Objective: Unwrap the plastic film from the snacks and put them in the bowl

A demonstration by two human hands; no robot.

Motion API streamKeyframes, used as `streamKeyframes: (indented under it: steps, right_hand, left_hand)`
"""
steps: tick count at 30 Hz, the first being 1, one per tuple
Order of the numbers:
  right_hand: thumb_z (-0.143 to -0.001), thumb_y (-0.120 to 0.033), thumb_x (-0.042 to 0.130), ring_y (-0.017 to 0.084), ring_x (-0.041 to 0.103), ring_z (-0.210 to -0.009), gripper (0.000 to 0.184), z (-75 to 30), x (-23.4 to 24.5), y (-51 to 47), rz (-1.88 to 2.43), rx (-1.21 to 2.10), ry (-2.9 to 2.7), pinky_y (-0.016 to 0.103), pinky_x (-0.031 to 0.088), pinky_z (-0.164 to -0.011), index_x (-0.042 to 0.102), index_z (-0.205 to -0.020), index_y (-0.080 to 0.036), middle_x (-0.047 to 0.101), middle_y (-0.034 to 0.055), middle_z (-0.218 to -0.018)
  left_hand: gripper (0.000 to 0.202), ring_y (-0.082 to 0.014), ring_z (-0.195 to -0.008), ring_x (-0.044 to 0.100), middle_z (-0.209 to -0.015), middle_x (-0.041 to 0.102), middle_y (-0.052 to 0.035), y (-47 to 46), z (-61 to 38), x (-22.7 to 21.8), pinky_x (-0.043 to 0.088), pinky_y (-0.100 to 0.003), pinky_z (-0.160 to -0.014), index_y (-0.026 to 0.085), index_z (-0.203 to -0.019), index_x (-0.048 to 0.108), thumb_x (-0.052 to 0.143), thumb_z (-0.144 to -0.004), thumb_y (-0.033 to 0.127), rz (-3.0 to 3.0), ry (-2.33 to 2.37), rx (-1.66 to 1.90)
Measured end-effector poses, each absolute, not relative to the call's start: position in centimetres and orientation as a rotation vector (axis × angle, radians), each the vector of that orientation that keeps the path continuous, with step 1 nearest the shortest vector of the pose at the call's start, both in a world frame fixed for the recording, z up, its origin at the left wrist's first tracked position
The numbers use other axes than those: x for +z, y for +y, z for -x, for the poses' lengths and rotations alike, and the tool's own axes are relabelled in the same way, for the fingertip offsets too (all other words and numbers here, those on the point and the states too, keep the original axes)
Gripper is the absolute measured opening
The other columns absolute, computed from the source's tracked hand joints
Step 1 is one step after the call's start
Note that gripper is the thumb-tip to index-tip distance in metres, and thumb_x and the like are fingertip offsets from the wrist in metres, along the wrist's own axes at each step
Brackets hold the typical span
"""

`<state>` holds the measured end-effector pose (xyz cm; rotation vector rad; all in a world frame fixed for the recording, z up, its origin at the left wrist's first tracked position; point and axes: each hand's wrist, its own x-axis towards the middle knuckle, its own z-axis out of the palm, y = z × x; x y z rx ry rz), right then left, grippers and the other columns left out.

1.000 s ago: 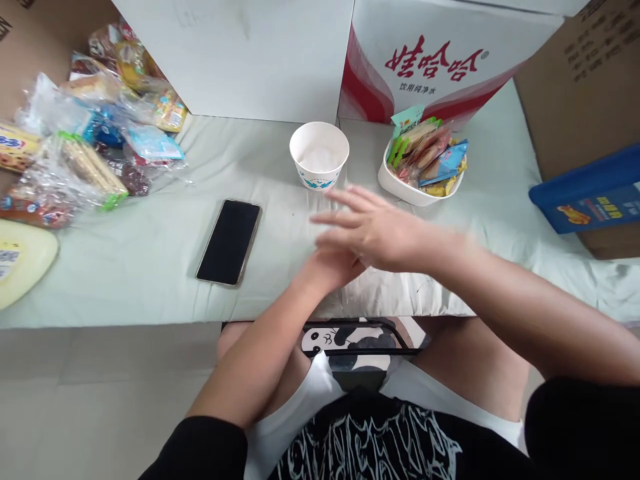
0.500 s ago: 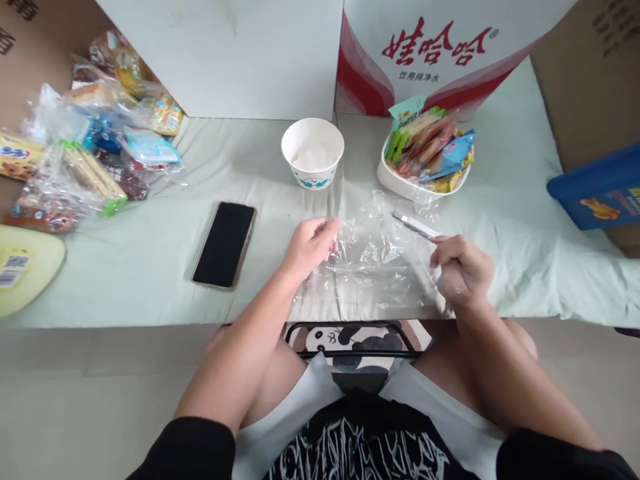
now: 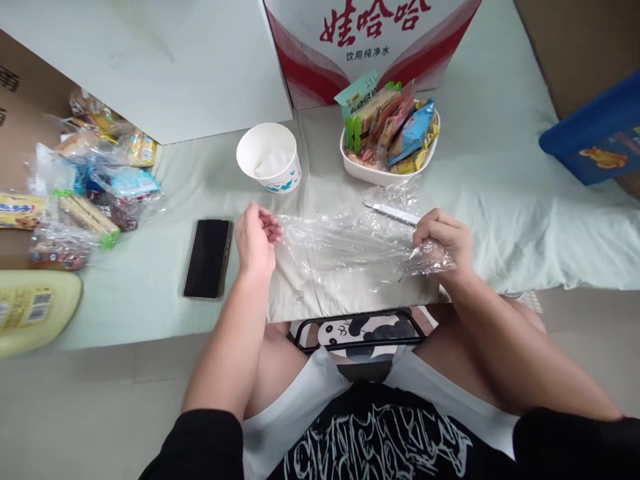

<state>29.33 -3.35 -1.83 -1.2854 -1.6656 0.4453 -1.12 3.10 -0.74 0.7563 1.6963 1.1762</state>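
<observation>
A sheet of clear plastic film [image 3: 335, 243] stretches between my hands, low over the cloth. My left hand [image 3: 257, 240] has its fingers curled at the film's left end and is closed on it. The other end is bunched in my right hand [image 3: 445, 243], which also grips a slim white and silver utility knife [image 3: 393, 213] pointing left. Just beyond my left hand stands a white paper tub [image 3: 280, 180] with something whitish inside. A white oval bowl [image 3: 375, 177] behind the knife is packed with wrapped snacks [image 3: 395, 130].
A black phone [image 3: 207, 259] lies left of my left forearm. Several packaged snacks [image 3: 107, 187] are heaped at the far left, behind a pale yellow container [image 3: 40, 313]. White boxes [image 3: 350, 73] stand at the back, and a blue package [image 3: 595, 140] at the right.
My left hand has moved away from the right one, and the film is now drawn out between them. The right hand still holds the knife. The view has shifted and tilted.
</observation>
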Motion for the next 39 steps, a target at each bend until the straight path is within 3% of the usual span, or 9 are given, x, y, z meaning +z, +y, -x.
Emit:
streamKeyframes:
  steps: [5,8,14,20,27,30,33,35,39]
  right_hand:
    - [-0.07,-0.001,0.048,0.012,0.056,-0.06,0.026,-29.0,-2.1,-3.5,1.247,0.404,-1.724,0.027,0.041,-0.053,0.061,-0.059,-0.021,0.057,-0.0008,-0.068]
    - [-0.068,0.001,0.046,0.012,0.056,-0.06,0.026,-28.8,-2.2,-3.5,1.26,0.411,-1.723,0.027,0.041,-0.054,0.06,-0.059,-0.02,0.058,-0.0009,-0.069]
    - [-0.066,-0.003,0.047,0.012,0.056,-0.06,0.023,-28.3,-2.2,-3.4,1.302,0.444,-1.777,0.028,0.043,-0.056,0.059,-0.058,-0.021,0.059,0.0,-0.067]
    - [-0.066,-0.005,0.047,0.015,0.058,-0.063,0.022,-28.3,-2.8,-3.2,1.288,0.486,-1.821,0.031,0.049,-0.062,0.058,-0.057,-0.022,0.056,0.0004,-0.062]
    - [-0.066,-0.006,0.047,0.021,0.073,-0.092,0.021,-28.4,-3.5,-3.0,1.427,0.631,-1.827,0.038,0.058,-0.084,0.059,-0.056,-0.021,0.076,0.0043,-0.097]
    - [-0.069,-0.008,0.05,0.029,0.07,-0.12,0.02,-28.3,-3.6,-2.9,1.513,0.743,-1.745,0.047,0.056,-0.102,0.06,-0.057,-0.02,0.074,0.0068,-0.125]
    - [-0.072,-0.009,0.053,0.032,0.064,-0.131,0.018,-28.3,-3.6,-2.9,1.571,0.82,-1.638,0.052,0.052,-0.11,0.058,-0.059,-0.02,0.071,0.0092,-0.133]
    - [-0.074,-0.011,0.054,0.033,0.06,-0.137,0.018,-28.3,-3.4,-2.8,1.577,0.848,-1.595,0.053,0.051,-0.112,0.056,-0.059,-0.02,0.073,0.0105,-0.126]
    - [-0.075,-0.012,0.053,0.033,0.058,-0.139,0.018,-28.2,-3.0,-2.7,1.567,0.87,-1.573,0.054,0.052,-0.11,0.056,-0.06,-0.022,0.077,0.0092,-0.107]
  left_hand:
    - [0.052,-0.0246,-0.121,0.064,-0.136,0.062,-0.0118,1.5,1.8,-1.5,0.057,-0.032,-0.09,0.024,-0.123,0.061,0.078,-0.078,0.043,-1.541,1.562,0.872]
    - [0.034,-0.0293,-0.133,0.056,-0.141,0.059,-0.0099,1.0,2.5,-2.2,0.05,-0.044,-0.11,0.022,-0.105,0.073,0.081,-0.074,0.033,-1.892,1.442,0.695]
    - [0.019,-0.0186,-0.086,0.071,-0.095,0.074,-0.0077,1.9,3.0,-2.2,0.058,-0.031,-0.075,0.018,-0.082,0.072,0.067,-0.086,0.036,-1.523,1.371,0.903]
    - [0.005,-0.0091,-0.044,0.051,-0.062,0.063,0.0024,4.4,3.1,-2.7,0.036,-0.022,-0.043,0.021,-0.085,0.065,0.062,-0.088,0.024,-1.145,1.609,1.038]
    - [0.007,-0.0101,-0.063,0.055,-0.075,0.063,0.0016,0.3,1.8,0.2,0.046,-0.025,-0.06,0.021,-0.082,0.058,0.062,-0.088,0.019,-1.845,1.753,1.519]
    - [0.012,-0.0097,-0.057,0.055,-0.066,0.061,0.0039,-4.9,-0.6,1.7,0.047,-0.025,-0.054,0.022,-0.081,0.058,0.058,-0.093,0.027,-2.216,1.098,1.107]
    - [0.047,-0.0273,-0.099,0.072,-0.108,0.076,-0.0115,-8.4,-2.3,1.3,0.063,-0.043,-0.081,0.015,-0.116,0.063,0.07,-0.084,0.049,-2.392,0.896,0.661]
    - [0.046,-0.0335,-0.116,0.069,-0.125,0.072,-0.018,-8.9,-2.4,0.5,0.062,-0.05,-0.093,0.011,-0.123,0.062,0.072,-0.083,0.033,-2.467,0.968,0.496]
    - [0.015,-0.022,-0.097,0.074,-0.106,0.076,-0.0091,-7.1,-0.5,-0.1,0.063,-0.038,-0.082,0.017,-0.09,0.068,0.055,-0.089,0.009,-2.31,1.093,0.515]
